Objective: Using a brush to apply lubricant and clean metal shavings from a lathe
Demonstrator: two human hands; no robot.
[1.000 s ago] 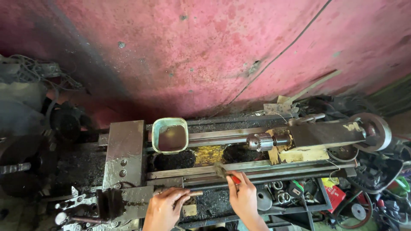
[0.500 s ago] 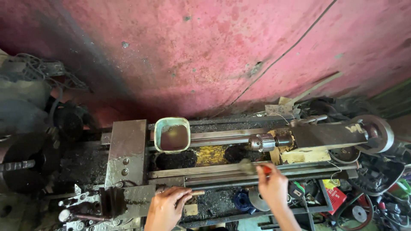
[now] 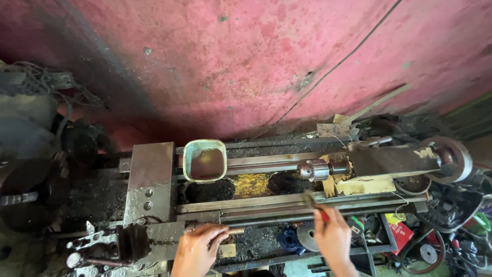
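I look down on a grimy metal lathe (image 3: 277,202) set against a red wall. My left hand (image 3: 201,249) grips a small crank handle (image 3: 233,232) at the lathe's front, beside the carriage (image 3: 149,179). My right hand (image 3: 334,237) holds a red-handled tool (image 3: 313,203) whose dark tip lies over the bed rails, just below the drill chuck (image 3: 313,170) on the tailstock (image 3: 392,161). A square green tub (image 3: 205,160) of brownish liquid sits on the bed left of the chuck.
Yellow-painted bed sections and dark swarf pockets (image 3: 251,185) show between the rails. A handwheel (image 3: 453,156) ends the tailstock at right. Cluttered parts, a red box (image 3: 402,235), cables and belts fill the lower right. Dark machinery (image 3: 36,169) crowds the left.
My right hand has moved to the right along the lathe front with the red-handled tool, from near the left hand to below the chuck. The left hand stays on the crank handle.
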